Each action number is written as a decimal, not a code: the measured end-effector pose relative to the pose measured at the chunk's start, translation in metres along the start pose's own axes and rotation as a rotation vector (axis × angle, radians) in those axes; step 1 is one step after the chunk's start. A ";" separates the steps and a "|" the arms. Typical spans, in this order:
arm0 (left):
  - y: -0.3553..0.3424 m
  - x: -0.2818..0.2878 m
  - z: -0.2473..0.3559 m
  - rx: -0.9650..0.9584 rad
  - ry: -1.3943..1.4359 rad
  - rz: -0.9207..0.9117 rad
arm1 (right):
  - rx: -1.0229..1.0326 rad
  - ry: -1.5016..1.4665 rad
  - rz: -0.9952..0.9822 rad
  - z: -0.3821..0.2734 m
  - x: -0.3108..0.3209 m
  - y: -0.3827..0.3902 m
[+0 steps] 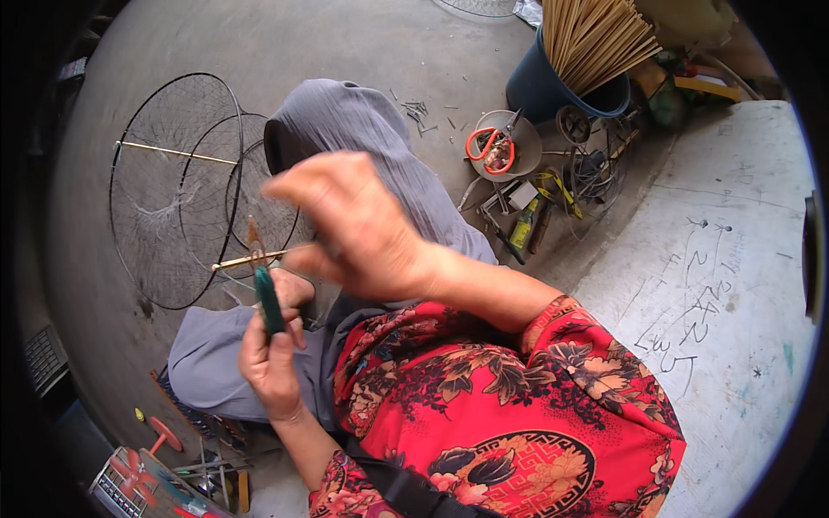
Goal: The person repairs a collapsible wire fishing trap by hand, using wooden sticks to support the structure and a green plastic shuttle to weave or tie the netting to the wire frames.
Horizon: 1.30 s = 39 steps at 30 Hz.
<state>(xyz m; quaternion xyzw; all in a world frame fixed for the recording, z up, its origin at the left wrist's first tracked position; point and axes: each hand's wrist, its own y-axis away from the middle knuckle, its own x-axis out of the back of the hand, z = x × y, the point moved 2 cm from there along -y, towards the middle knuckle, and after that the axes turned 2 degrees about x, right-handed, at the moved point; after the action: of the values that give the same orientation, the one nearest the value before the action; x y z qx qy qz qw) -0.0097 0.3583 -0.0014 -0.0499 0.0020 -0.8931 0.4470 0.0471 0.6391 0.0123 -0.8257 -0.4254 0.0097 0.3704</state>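
- The slim, pointed shuttle (257,253) looks light, probably stiff along its blade; the dark green twine (269,304) wound around it should feel soft and give a little under pressure.
- It does not look slippery where wrapped; the bare brown tip (252,230) is narrow, likely smoother and the part easiest to damage, so a poor place to squeeze.
- The best hold seems to be the wound near half, with the thumb on one side and fingers on the other, leaving the tip free.
- The left grip (272,364) does just that: thumb and fingers pinch the near end of the wrapped part.
- The shuttle rises from that grip toward the far side, nearly upright and leaning slightly left, its tip well clear of the fingers.
- The right grip (352,226) is to the right of the tip and reaches farther out, apart from the shuttle; its thumb and fingers are spread, though blur hides whether a thread lies between them.
- A pale wooden rod (233,262) shows beside the shuttle, just left of it, and the hooped net (164,200) lies farther left on the floor (285,43).
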 end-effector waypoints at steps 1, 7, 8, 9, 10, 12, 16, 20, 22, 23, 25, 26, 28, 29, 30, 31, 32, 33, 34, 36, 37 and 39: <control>-0.007 0.021 0.011 0.000 0.049 0.039 | -0.228 0.015 0.223 0.054 0.023 0.006; -0.015 0.092 0.085 -0.236 0.166 0.420 | -1.199 0.962 -0.125 0.329 0.173 0.166; -0.027 0.094 0.080 -0.274 0.249 0.402 | -1.298 1.029 -0.202 0.344 0.183 0.199; -0.020 0.092 0.089 -0.297 0.307 0.412 | -1.332 1.039 -0.290 0.359 0.169 0.212; -0.028 0.090 0.081 -0.315 0.304 0.398 | -1.364 1.059 -0.302 0.367 0.176 0.228; -0.020 0.083 0.080 -0.340 0.220 0.424 | -1.331 1.075 -0.319 0.375 0.173 0.231; -0.011 0.086 0.081 -0.363 0.117 0.467 | -1.269 0.564 0.136 0.335 0.187 0.192; 0.001 0.108 0.071 -0.345 0.270 0.492 | -0.834 -0.608 0.438 0.214 0.198 0.108; 0.003 0.114 0.065 -0.335 0.343 0.473 | -0.671 -1.066 0.259 0.144 0.186 0.072; 0.001 0.112 0.064 -0.336 0.350 0.474 | -0.634 -1.186 0.143 0.118 0.175 0.061; -0.007 0.104 0.067 -0.331 0.412 0.410 | -0.611 -1.304 -0.083 0.082 0.137 0.052; -0.008 0.105 0.069 -0.346 0.393 0.401 | -0.606 -1.347 -0.192 0.068 0.115 0.051; -0.013 0.109 0.075 -0.362 0.380 0.405 | -0.873 -1.243 -0.478 0.043 0.070 0.041; -0.010 0.107 0.079 -0.375 0.347 0.413 | -0.896 -1.190 -0.700 0.031 0.044 0.036; -0.009 0.106 0.079 -0.383 0.355 0.427 | -0.888 -1.115 -0.922 0.018 0.020 0.031; -0.009 0.103 0.077 -0.360 0.367 0.406 | -0.795 -1.071 -1.020 0.017 -0.003 0.037; -0.009 0.101 0.076 -0.337 0.376 0.388 | -0.696 -1.031 -1.113 0.016 -0.026 0.044; -0.006 0.099 0.075 -0.343 0.377 0.401 | -0.752 -1.071 -1.137 0.018 -0.043 0.053; -0.003 0.099 0.075 -0.336 0.369 0.409 | -0.812 -1.105 -1.160 0.020 -0.059 0.061; 0.001 0.096 0.073 -0.329 0.379 0.415 | -0.795 -1.063 -1.161 0.028 -0.092 0.057; 0.002 0.093 0.074 -0.328 0.399 0.411 | -0.800 -1.076 -1.156 0.031 -0.105 0.050; 0.000 0.092 0.073 -0.316 0.436 0.278 | -0.905 -1.269 -1.103 0.037 -0.124 0.042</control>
<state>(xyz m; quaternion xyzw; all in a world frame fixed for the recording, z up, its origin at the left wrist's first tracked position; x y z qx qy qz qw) -0.0575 0.2880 0.0792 0.0747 0.2434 -0.8016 0.5409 -0.0155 0.5582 -0.0780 -0.4146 -0.8397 0.1142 -0.3316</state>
